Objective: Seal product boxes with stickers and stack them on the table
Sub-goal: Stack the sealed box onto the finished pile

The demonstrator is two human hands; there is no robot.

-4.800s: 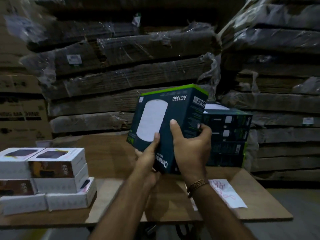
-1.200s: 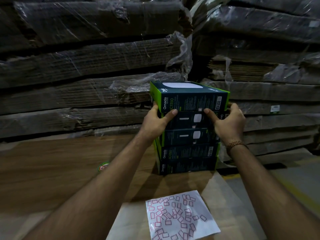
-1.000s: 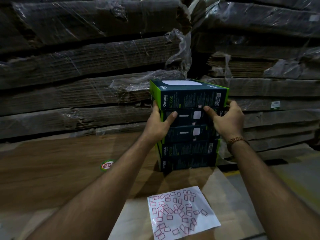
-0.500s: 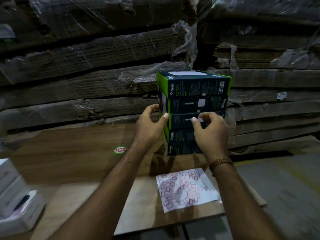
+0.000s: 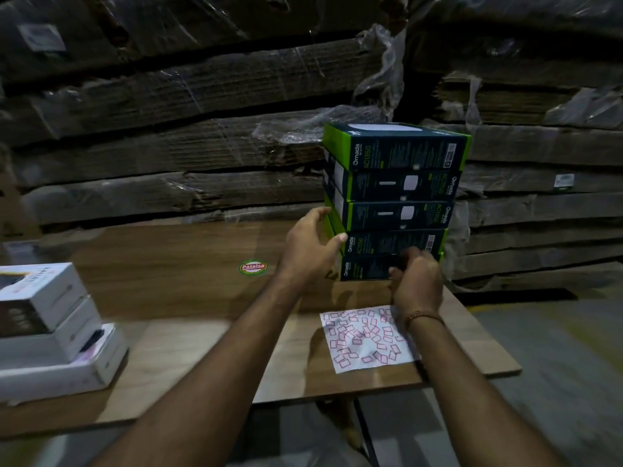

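Note:
A stack of several dark green Omada product boxes point(image 5: 394, 200) stands at the far right of the wooden table point(image 5: 188, 348). My left hand point(image 5: 308, 252) is at the stack's lower left corner, its thumb on the front of a lower box and its fingers curved along the side. My right hand point(image 5: 418, 286) hangs in front of the bottom boxes with loosely curled fingers, blurred, and nothing shows in it. A white sticker sheet point(image 5: 365, 338) with red-outlined stickers lies on the table just below my right hand.
White product boxes point(image 5: 50, 328) are piled at the table's left edge. A round Patelsa label point(image 5: 253, 267) is stuck on the tabletop. Plastic-wrapped bundles of flat cardboard point(image 5: 188, 153) form a wall right behind the table. Grey floor lies to the right.
The green box I held went on top of the stack. Both hands have slid down from the upper boxes, the right one dropping lowest, toward the sticker sheet.

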